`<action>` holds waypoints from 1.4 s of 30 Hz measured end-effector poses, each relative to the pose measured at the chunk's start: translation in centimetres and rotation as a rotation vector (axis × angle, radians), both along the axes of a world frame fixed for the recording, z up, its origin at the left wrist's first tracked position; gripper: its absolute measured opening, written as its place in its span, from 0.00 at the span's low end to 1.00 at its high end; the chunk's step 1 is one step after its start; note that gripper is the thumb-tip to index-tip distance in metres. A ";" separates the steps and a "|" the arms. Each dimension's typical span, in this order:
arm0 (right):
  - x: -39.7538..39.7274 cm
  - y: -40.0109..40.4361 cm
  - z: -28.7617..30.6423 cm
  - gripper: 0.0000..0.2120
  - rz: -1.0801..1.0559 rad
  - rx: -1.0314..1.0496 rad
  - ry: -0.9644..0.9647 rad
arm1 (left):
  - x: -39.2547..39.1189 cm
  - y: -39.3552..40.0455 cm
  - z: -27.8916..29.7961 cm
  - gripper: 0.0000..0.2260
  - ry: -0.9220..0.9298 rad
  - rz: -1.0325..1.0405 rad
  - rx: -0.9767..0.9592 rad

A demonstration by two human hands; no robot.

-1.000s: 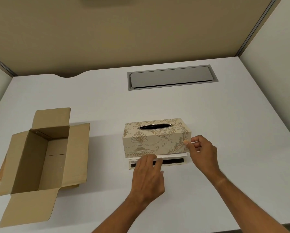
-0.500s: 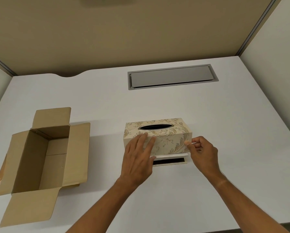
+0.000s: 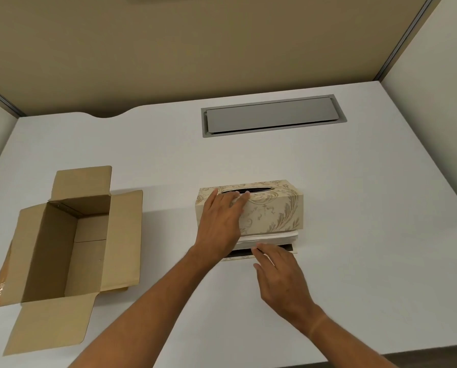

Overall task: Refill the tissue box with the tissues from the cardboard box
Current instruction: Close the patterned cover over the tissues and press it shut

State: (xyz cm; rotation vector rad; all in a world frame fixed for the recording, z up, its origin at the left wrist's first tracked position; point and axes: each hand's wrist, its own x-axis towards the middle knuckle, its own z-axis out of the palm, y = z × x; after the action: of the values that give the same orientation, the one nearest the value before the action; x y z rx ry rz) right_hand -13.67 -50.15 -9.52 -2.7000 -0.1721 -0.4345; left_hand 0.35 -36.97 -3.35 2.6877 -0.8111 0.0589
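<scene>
We judge the refill nearly done. The cardboard box sits open at the left of the white desk, well apart from the work, and what we see of its inside holds no tissues. The tissue stack now lies on the base tray at centre, with the patterned tissue box cover lowered over it but not seated: white tissue edges and a dark strip of the tray show below the cover's front edge. Our left hand lies flat on the cover, fingers spread towards the oval slot, gripping nothing. Our right hand rests loosely open, fingertips touching the tissue edge. What is left: tuck the stack in and press the cover down.
</scene>
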 end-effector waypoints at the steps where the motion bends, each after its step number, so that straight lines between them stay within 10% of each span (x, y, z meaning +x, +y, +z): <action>1: 0.1 0.1 -0.1 0.15 0.005 -0.032 0.009 | 0.3 0.0 0.1 0.22 0.013 -0.002 -0.007; 42: 0.1 2.0 -1.9 0.32 -0.004 -0.190 0.341 | -2.7 0.2 -1.0 0.29 0.031 0.039 -0.027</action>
State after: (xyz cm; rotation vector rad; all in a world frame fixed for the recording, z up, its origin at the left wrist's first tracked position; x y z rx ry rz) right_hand -13.60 -48.16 -11.46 -2.9097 -0.1156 0.0484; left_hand -2.40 -36.77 -4.35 2.6719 -0.7439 0.0378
